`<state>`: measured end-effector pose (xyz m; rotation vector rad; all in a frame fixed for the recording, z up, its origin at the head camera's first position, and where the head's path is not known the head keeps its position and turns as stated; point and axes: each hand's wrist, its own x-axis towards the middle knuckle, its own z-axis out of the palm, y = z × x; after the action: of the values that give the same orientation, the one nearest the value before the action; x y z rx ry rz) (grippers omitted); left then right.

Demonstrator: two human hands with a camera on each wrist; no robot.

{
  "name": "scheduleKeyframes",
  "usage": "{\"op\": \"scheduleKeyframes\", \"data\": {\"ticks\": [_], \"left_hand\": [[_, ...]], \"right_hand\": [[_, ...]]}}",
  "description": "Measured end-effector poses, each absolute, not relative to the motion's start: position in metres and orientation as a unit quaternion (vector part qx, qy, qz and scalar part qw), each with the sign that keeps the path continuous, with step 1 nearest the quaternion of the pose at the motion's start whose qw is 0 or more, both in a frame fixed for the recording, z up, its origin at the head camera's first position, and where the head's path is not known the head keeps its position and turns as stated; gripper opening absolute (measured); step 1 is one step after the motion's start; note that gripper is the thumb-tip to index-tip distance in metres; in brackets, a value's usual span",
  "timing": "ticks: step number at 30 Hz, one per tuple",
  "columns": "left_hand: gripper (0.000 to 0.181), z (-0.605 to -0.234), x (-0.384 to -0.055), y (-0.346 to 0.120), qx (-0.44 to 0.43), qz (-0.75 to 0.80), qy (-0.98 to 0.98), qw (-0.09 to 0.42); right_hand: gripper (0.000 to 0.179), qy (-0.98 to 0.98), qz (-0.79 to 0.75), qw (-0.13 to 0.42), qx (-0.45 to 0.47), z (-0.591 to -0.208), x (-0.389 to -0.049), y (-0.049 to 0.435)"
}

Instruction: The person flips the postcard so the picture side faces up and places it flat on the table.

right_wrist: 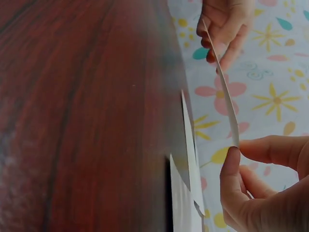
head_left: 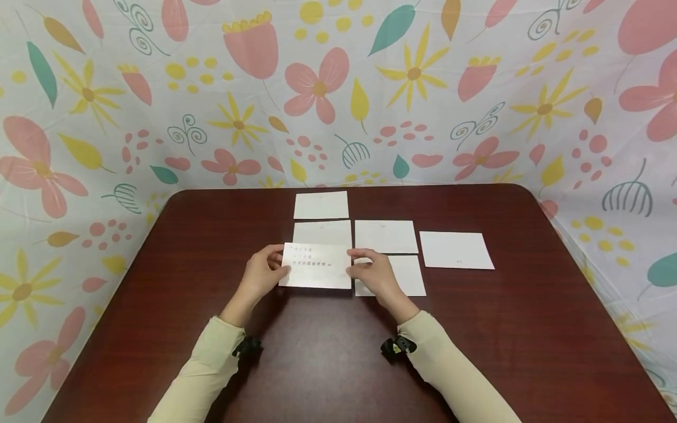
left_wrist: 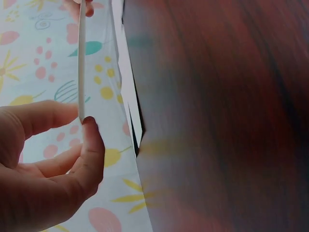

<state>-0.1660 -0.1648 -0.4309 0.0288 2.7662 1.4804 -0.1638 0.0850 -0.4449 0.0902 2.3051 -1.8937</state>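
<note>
Head feed reached me bright and even. Soft glare sat on the near middle of the dark-red tabletop (head_left: pixel 325 358); soft shadows lay beside both sleeves (head_left: pixel 203 361). The held card (head_left: pixel 314 278) showed pale, its writing too faint for me. Floral cloth (head_left: pixel 328 138) stretched toward the corners. Wrist views ran dimmer, wood grain smeared; the left caught hazy cloth reflections.

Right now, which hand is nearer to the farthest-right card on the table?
Right. The right hand pinches the held card at its right edge, left of the farthest-right card. The left hand is farther left, at the held card's left edge.
</note>
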Motion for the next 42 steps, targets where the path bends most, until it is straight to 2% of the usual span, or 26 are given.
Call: {"op": "scheduleKeyframes", "data": {"ticks": [14, 23, 35, 42], "left_hand": [[0.055, -0.44, -0.17, -0.169, 0.027, 0.325, 0.941, 0.092], [0.054, -0.443, -0.173, -0.165, 0.038, 0.286, 0.952, 0.1], [0.054, -0.441, -0.175, -0.159, 0.045, 0.269, 0.957, 0.101], [0.067, -0.437, -0.176, -0.159, 0.046, 0.276, 0.955, 0.096]], "right_hand": [[0.047, 0.846, -0.523, 0.105, -0.018, -0.449, -0.16, 0.074], [0.045, 0.889, -0.447, 0.088, -0.052, -0.449, -0.16, 0.073], [0.042, 0.909, -0.4, 0.101, -0.061, -0.444, -0.164, 0.073], [0.043, 0.902, -0.412, 0.109, -0.065, -0.437, -0.168, 0.077]]}}
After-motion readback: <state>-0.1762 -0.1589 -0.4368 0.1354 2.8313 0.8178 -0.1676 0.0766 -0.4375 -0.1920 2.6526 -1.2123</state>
